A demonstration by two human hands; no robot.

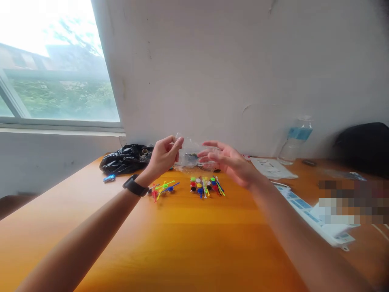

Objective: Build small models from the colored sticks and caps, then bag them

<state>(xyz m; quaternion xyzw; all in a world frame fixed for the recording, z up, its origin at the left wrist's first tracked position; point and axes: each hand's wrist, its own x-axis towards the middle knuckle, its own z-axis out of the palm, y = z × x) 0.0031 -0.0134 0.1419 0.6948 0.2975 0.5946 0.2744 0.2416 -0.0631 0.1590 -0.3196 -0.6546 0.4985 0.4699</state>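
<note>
My left hand (167,152) pinches a clear plastic bag (190,156) between thumb and fingers, above the far part of the table. On the bag's other side is my right hand (227,160), its fingers spread; whether they touch the plastic I cannot tell. Below the hands lie small colourful plastic pieces in two groups. The left group (164,188) has thin sticks and round parts in red, green, yellow and blue. In the right group (208,186), round pieces sit in rows beside several thin sticks.
A black plastic bag (126,159) and a small blue packet (109,178) lie at the left on the wooden table (182,243). To the right are papers (273,168), a clear bottle (294,140), a white power strip (313,215) and a black bag (363,146).
</note>
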